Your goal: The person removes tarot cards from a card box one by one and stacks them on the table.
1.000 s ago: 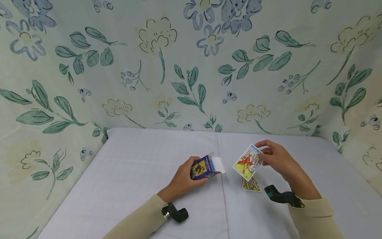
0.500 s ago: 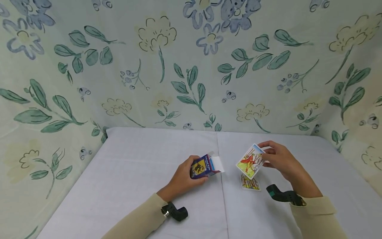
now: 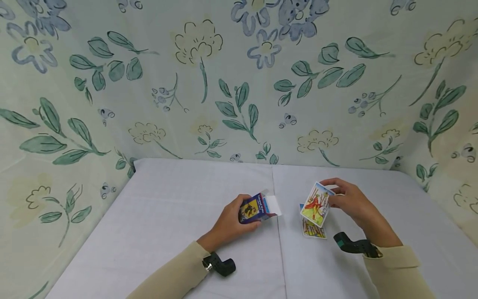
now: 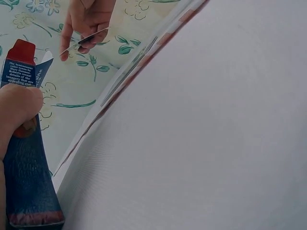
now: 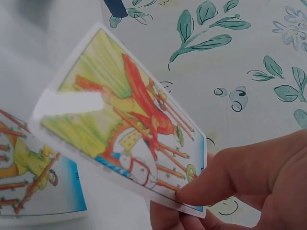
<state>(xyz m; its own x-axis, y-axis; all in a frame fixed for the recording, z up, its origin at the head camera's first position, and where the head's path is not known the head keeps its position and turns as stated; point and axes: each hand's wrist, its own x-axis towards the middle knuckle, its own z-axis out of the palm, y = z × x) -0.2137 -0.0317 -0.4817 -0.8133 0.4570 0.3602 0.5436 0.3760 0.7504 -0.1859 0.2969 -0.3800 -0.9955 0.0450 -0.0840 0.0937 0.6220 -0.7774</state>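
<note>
My left hand (image 3: 231,218) grips a blue card box (image 3: 251,211) with a yellow picture on its face. The box's end flap (image 3: 273,204) stands open, pointing right. In the left wrist view the thumb (image 4: 21,103) lies across the box's printed side (image 4: 29,177). My right hand (image 3: 347,199) pinches an illustrated tarot card (image 5: 129,120) by one edge, between thumb and fingers. It shows a red-clad rider on a white horse among staffs. Below it, another tarot card (image 5: 29,172) lies face up on the white cloth, partly covered by the held card in the head view.
A white cloth (image 3: 168,220) with a crease down its middle covers the table. Floral fabric (image 3: 239,83) hangs behind and at both sides. A black wrist camera (image 3: 220,265) sits on the left sleeve, another black camera (image 3: 352,244) on the right.
The right hand has shifted the held card slightly rightward and turned it more upright, over the card on the table. The left hand and box stay nearly still.
</note>
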